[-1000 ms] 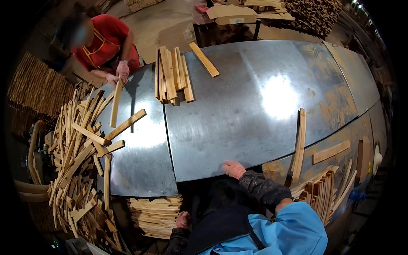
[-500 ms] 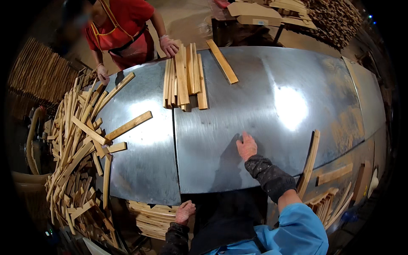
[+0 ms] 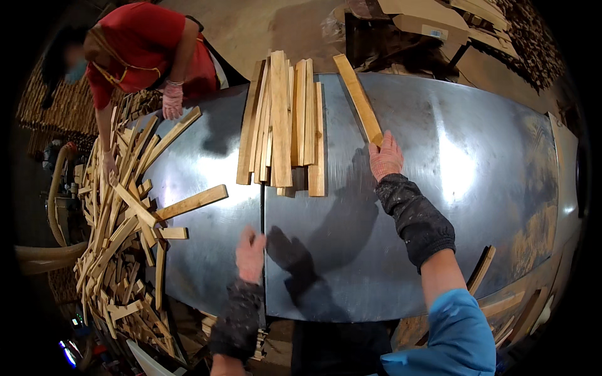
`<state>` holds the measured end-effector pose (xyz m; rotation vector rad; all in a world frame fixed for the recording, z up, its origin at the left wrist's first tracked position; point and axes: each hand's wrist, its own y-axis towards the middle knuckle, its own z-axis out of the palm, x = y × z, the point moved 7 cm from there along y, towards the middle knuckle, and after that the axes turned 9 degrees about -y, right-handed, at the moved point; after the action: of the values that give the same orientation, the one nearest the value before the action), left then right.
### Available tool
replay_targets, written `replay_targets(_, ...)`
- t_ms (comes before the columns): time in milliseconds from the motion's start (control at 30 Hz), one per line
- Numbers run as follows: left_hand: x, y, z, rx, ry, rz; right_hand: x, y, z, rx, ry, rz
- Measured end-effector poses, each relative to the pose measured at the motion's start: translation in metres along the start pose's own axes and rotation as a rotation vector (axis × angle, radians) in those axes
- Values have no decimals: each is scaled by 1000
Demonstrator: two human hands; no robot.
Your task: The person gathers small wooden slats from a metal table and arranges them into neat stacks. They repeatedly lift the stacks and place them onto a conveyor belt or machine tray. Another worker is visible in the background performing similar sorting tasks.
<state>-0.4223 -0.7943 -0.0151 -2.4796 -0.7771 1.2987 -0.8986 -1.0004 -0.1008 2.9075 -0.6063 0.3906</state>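
Observation:
Both my hands wear pinkish work gloves below dark sleeve covers. My right hand (image 3: 385,158) is over the metal table (image 3: 338,263), its thumb and fingers closed about the near end of a single wooden strip (image 3: 359,100). That strip lies slantwise, its far end over the table's back edge. Slightly blurred, my left hand (image 3: 251,255) hovers by the table's seam with fingers partly bent and apart, nothing in it. Just beyond it lies a stack of wooden strips (image 3: 282,125), roughly lengthwise side by side, some on top of others.
A tangled heap of wooden strips (image 3: 119,219) covers the table's left end, with one strip (image 3: 193,202) jutting inward. Across the table a co-worker in red (image 3: 147,47) leans over the heap, one gloved hand touching it. More strips (image 3: 483,269) lean at the near right edge.
My right hand has reached forward to the single strip. My left hand has risen from the near edge to above the table. The co-worker has bent toward the heap; the view has shifted.

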Motion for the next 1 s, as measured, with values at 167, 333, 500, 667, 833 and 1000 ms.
replay_targets(167,-81,139,15,-110,52,155,9,28,20,9,-128,-138)
replay_targets(333,-74,239,22,-84,57,45,39,16,23,289,-52,-167)
replay_targets(500,-112,213,43,-98,-113,12,89,-33,12,514,321,-31)
replay_targets(667,-116,221,44,-35,-147,156,127,-63,47,564,702,127)
replay_targets(833,-121,219,70,261,-329,100,143,-81,60,756,1363,413)
replay_targets(1000,-116,224,77,278,-252,162,127,-75,82,891,1318,443)
